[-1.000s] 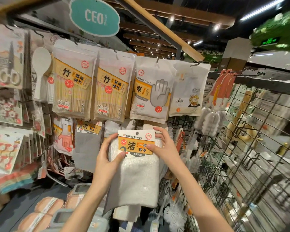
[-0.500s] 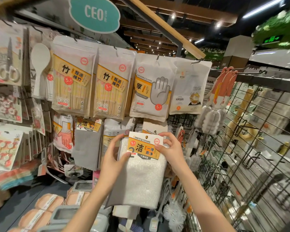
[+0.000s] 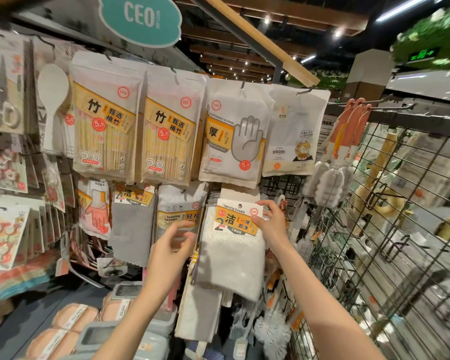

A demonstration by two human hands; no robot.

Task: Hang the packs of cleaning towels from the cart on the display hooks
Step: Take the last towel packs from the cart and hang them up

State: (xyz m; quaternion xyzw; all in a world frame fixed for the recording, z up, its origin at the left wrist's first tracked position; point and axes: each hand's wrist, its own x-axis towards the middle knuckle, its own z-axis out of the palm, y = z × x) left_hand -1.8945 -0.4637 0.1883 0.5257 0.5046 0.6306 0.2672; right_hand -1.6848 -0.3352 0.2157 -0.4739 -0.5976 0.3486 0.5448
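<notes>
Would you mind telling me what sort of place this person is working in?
Most likely a household-goods shop aisle. Priced retail packs hang in rows on display hooks, such as the disposable gloves pack, a teal CEO brand sign hangs overhead, and the right hand holds a cleaning towels pack.

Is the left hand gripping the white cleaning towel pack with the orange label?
No: the left hand hangs free beside the white cleaning towel pack with the orange label; only the right hand pinches its header card.

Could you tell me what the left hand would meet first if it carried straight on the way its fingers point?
Probably the cleaning sponge pack: the left hand points up and forward at it, though depth is unclear.
</notes>
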